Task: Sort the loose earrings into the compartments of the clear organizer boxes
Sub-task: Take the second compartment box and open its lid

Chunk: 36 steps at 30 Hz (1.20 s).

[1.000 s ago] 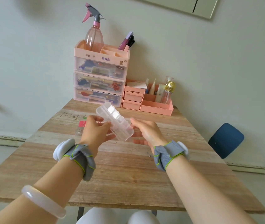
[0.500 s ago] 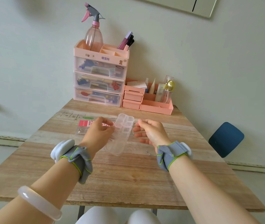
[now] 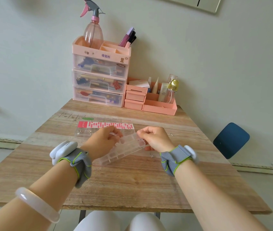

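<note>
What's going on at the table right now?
A person holds a clear organizer box over the wooden table with both hands. The left hand grips one long side; the right hand pinches its far edge, seemingly opening it. A second clear box with a pink sheet lies behind, a few earrings visible in its left end. Loose earrings lie on the table near the right wrist. None are being sorted yet.

The box is clear glossy plastic. The table under it is matt, grainy wood. Wrist straps are woven cloth.
</note>
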{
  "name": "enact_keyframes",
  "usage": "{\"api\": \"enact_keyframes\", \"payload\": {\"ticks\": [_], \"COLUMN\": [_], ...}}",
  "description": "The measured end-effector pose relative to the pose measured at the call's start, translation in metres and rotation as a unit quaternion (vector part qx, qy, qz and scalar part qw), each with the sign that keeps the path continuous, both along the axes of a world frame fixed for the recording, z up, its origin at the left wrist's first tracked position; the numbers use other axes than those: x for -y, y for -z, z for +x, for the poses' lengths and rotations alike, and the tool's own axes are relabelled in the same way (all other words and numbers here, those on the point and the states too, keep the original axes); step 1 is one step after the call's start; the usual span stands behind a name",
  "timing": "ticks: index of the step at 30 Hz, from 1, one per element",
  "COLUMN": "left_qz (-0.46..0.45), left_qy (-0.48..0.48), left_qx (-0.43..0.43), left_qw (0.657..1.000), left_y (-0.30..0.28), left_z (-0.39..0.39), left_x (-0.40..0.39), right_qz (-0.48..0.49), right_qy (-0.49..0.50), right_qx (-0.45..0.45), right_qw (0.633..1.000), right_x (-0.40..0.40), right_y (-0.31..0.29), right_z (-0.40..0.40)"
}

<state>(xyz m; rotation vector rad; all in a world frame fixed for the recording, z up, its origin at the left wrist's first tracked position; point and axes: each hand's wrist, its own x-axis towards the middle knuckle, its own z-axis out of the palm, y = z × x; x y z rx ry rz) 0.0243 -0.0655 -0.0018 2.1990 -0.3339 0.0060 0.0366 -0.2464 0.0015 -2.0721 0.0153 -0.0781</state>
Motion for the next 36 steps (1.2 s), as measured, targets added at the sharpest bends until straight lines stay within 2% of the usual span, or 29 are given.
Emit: {"api": "enact_keyframes", "payload": {"ticks": [4,10,13,18,21,25,30,36], "left_qz": [0.017,0.129,0.161,0.143,0.132,0.118,0.098,0.064], "left_qy": [0.006,0.054,0.053,0.035,0.027,0.006,0.001,-0.019], "left_qx": [0.004,-0.004,0.024,0.044,0.048,0.058,0.078,0.093], "left_qw": [1.000,0.990,0.985,0.988,0.990,0.991,0.992,0.993], "left_y": [0.004,0.000,0.002,0.004,0.006,0.010,0.012,0.014], "left_z": [0.002,-0.007,-0.005,0.000,0.003,0.005,0.003,0.003], "left_x": [-0.001,0.004,0.004,0.000,-0.001,-0.002,-0.002,0.003], "right_qz": [-0.001,0.018,-0.007,-0.069,-0.064,-0.120,-0.123,-0.135], "right_qy": [-0.020,-0.013,-0.015,-0.062,-0.139,-0.197,-0.196,-0.136], "right_qx": [-0.020,-0.028,-0.026,-0.011,-0.045,-0.068,-0.032,0.045], "right_qw": [1.000,0.999,1.000,0.996,0.987,0.971,0.972,0.980], "right_x": [0.001,0.002,0.004,0.008,0.008,0.009,0.009,0.005], "right_y": [0.000,0.003,0.004,0.003,-0.002,-0.002,-0.004,0.008], "right_z": [-0.001,-0.003,-0.002,-0.004,-0.010,-0.009,-0.010,0.000]}}
